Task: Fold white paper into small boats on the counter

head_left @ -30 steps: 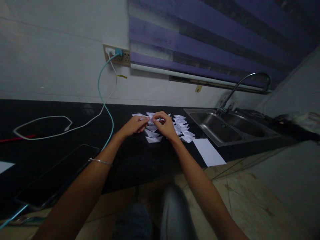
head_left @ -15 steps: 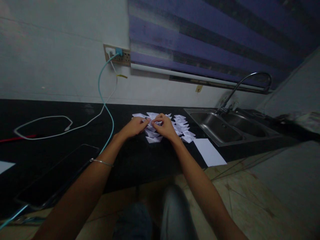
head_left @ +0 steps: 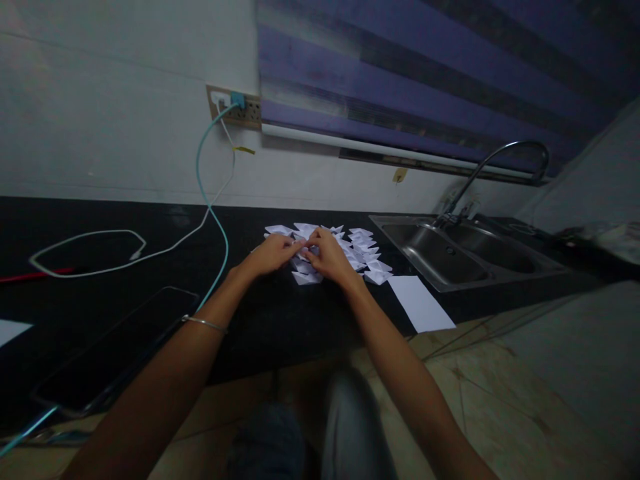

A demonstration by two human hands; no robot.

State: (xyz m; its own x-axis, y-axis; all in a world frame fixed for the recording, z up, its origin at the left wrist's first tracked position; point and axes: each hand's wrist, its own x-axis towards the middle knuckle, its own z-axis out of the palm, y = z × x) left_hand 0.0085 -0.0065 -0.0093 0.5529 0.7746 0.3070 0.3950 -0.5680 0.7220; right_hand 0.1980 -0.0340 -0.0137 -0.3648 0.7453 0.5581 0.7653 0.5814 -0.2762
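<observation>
Several white folded paper boats (head_left: 379, 267) sit in rows on the black countertop (head_left: 295, 320). Over the left part of the group, my left hand (head_left: 273, 255) and my right hand (head_left: 327, 255) meet, thumbs and fingertips drawn together. Between them they pinch a paper boat, mostly hidden by the fingers. More boats show behind the hands and just below the fingertips. A flat white sheet of paper (head_left: 421, 304) lies to the right of my right hand, at the counter's front edge.
A double sink (head_left: 435, 257) with a curved faucet (head_left: 480, 170) is set in the counter at right. On the left lie a dark phone (head_left: 117, 350), white cable (head_left: 95, 275), teal cable (head_left: 227, 243) and red stick-like object (head_left: 37, 275). Wall sockets (head_left: 245, 115) hold plugs.
My fingertips have closed in over the paper boat, covering more of it, and the left fingers have shifted slightly right. The other boats have not visibly moved.
</observation>
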